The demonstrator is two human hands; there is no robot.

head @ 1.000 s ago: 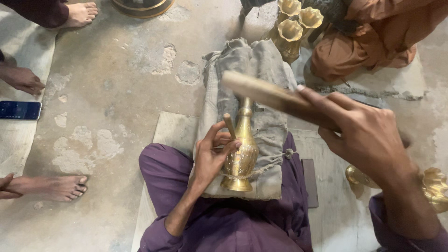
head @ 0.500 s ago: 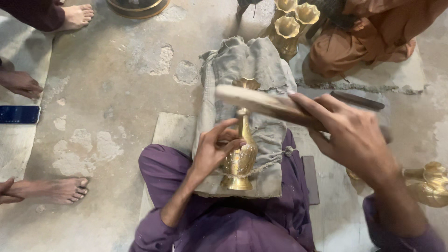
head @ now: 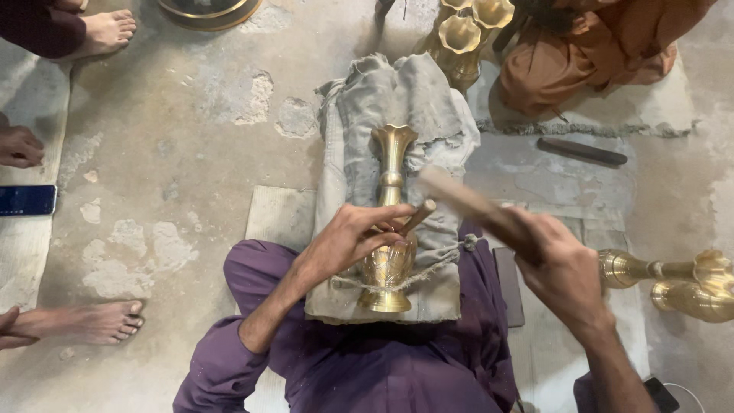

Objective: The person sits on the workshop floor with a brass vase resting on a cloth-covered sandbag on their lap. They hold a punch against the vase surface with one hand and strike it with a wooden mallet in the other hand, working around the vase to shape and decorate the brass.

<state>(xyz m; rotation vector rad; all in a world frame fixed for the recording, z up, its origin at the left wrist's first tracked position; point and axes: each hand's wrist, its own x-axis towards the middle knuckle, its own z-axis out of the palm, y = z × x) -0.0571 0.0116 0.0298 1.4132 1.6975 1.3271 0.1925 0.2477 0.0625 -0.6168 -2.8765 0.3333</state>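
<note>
Brass vase (head: 390,229) lies under left hand (head: 348,241), grip clamped on punch (head: 419,216); right hand (head: 562,268) grips mallet (head: 466,200) beside it.

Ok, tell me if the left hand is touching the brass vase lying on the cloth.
Touching. The head view shows the left hand resting on the brass vase, fingers curled over its body, pinching a small wooden rod against it.

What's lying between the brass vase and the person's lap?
In the head view, a grey cloth bundle lies under the brass vase, cushioning it from the lap; the left hand steadies it.
</note>
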